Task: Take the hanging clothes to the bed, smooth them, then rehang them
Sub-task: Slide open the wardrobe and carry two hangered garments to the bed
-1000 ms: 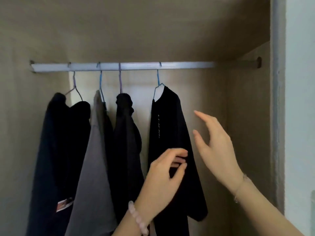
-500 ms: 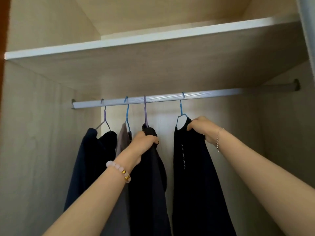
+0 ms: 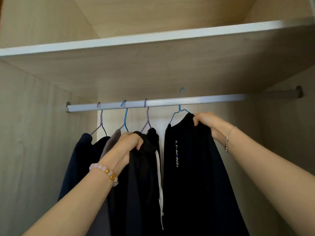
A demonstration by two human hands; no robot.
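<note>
Both hands are up at the rail (image 3: 196,101), each grabbing a garment at the shoulder, right where the hanger sits inside. Makes sense: gripping there should bring cloth and hanger off together instead of the top sliding loose.

The right hand (image 3: 207,122) is clenched round the shoulder of the logo top (image 3: 196,176), rightmost in the row. The hook of its blue hanger (image 3: 179,108) pokes up above the rail, so it looks about clear.

The left hand (image 3: 130,142) has its fingers curled tight into the top of the black hoodie (image 3: 144,184) just left of that, whose purple hanger (image 3: 147,116) is hooked over the rail.

Further left, a grey top (image 3: 111,142) and a navy top (image 3: 80,159) hang untouched. All four are at the rail, so the bed trip hasn't begun by the look of it.
</note>
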